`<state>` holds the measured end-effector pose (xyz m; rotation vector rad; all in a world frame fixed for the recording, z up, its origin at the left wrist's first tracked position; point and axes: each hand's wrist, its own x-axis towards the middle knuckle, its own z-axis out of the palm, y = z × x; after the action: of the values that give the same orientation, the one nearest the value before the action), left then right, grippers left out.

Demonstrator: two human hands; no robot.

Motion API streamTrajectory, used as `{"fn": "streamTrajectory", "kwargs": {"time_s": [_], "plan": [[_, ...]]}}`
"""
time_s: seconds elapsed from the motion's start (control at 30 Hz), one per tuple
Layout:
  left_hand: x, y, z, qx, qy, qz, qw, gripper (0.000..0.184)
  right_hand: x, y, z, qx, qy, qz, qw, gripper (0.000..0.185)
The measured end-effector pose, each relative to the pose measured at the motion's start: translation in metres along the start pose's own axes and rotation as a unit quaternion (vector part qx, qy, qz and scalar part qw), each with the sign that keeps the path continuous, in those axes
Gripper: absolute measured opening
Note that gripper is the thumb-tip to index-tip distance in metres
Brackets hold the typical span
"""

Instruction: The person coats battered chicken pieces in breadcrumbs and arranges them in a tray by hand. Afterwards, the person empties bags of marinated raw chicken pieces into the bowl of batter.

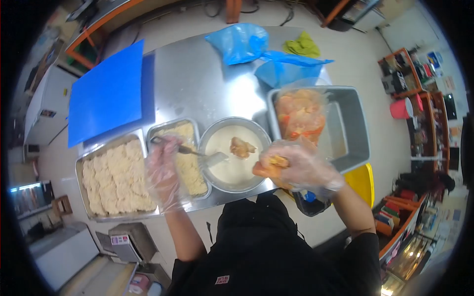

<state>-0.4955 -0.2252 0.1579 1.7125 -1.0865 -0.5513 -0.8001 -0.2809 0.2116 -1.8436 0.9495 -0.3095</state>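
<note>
My left hand, in a clear plastic glove, is closed on the dark handle of a metal utensil. The utensil's flat end is over a round metal bowl of pale liquid. One piece of chicken lies in that liquid. To the bowl's right, my gloved right hand grips raw chicken near the rim. A small metal tray of crumbs sits beside the bowl, partly behind my left hand. Farther left, a large tray holds coated pieces.
A grey bin at the right holds a clear bag of raw chicken. Blue plastic bags and a green cloth lie at the table's far side. A blue board is at the left. Something yellow stands below the bin.
</note>
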Motion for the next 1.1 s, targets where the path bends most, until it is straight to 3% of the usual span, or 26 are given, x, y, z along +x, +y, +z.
{"fn": "streamTrajectory", "kwargs": {"time_s": [0.07, 0.17, 0.27, 0.3, 0.4, 0.5, 0.6, 0.63, 0.73, 0.8, 0.87, 0.93, 1.03, 1.1], "plan": [[0.0, 0.002, 0.001, -0.061, -0.01, -0.009, 0.998, 0.018, 0.029, -0.005, 0.019, -0.043, -0.075, 0.115, 0.99, 0.019], [-0.004, 0.004, 0.001, -0.082, -0.008, 0.003, 0.997, 0.019, 0.065, 0.064, 0.06, -0.001, -0.117, 0.07, 0.991, 0.025], [-0.005, 0.005, -0.002, -0.078, -0.008, 0.012, 0.997, 0.02, 0.092, 0.108, 0.094, -0.102, -0.021, 0.075, 0.992, 0.032], [-0.005, 0.005, -0.002, -0.096, -0.009, 0.01, 0.995, 0.02, 0.101, 0.091, 0.091, -0.155, -0.031, 0.136, 0.978, 0.038], [-0.008, 0.009, -0.005, -0.13, -0.02, -0.002, 0.991, 0.02, 0.111, 0.122, 0.105, -0.162, 0.032, 0.067, 0.984, 0.042], [-0.009, 0.007, -0.003, -0.109, -0.011, 0.018, 0.994, 0.018, 0.124, 0.147, 0.121, 0.009, -0.034, -0.034, 0.999, 0.049], [-0.009, 0.0, 0.001, -0.082, -0.004, 0.017, 0.996, 0.016, 0.101, 0.12, 0.114, -0.129, -0.021, -0.177, 0.975, 0.052], [-0.009, 0.0, 0.0, -0.073, -0.005, 0.018, 0.997, 0.015, 0.091, 0.104, 0.102, -0.045, -0.085, -0.132, 0.987, 0.05], [-0.008, 0.005, 0.0, -0.08, -0.016, 0.015, 0.997, 0.015, 0.04, 0.057, 0.062, -0.126, -0.018, -0.102, 0.987, 0.05], [-0.007, 0.0, -0.001, -0.127, -0.021, 0.008, 0.992, 0.016, 0.011, 0.044, 0.015, -0.195, -0.01, -0.008, 0.981, 0.038], [-0.009, -0.004, -0.005, -0.118, -0.032, 0.004, 0.992, 0.018, -0.017, 0.057, -0.036, -0.211, -0.039, 0.089, 0.973, 0.042], [-0.008, -0.001, -0.004, -0.108, -0.018, 0.015, 0.994, 0.017, -0.038, 0.109, -0.049, -0.405, -0.141, 0.259, 0.866, 0.043], [-0.011, 0.003, -0.003, -0.094, -0.017, 0.011, 0.995, 0.018, -0.046, 0.187, -0.03, -0.361, -0.158, 0.266, 0.88, 0.05], [-0.013, 0.005, 0.0, -0.103, -0.007, 0.025, 0.994, 0.019, -0.038, 0.192, -0.025, -0.241, -0.187, 0.259, 0.916, 0.059]]}}
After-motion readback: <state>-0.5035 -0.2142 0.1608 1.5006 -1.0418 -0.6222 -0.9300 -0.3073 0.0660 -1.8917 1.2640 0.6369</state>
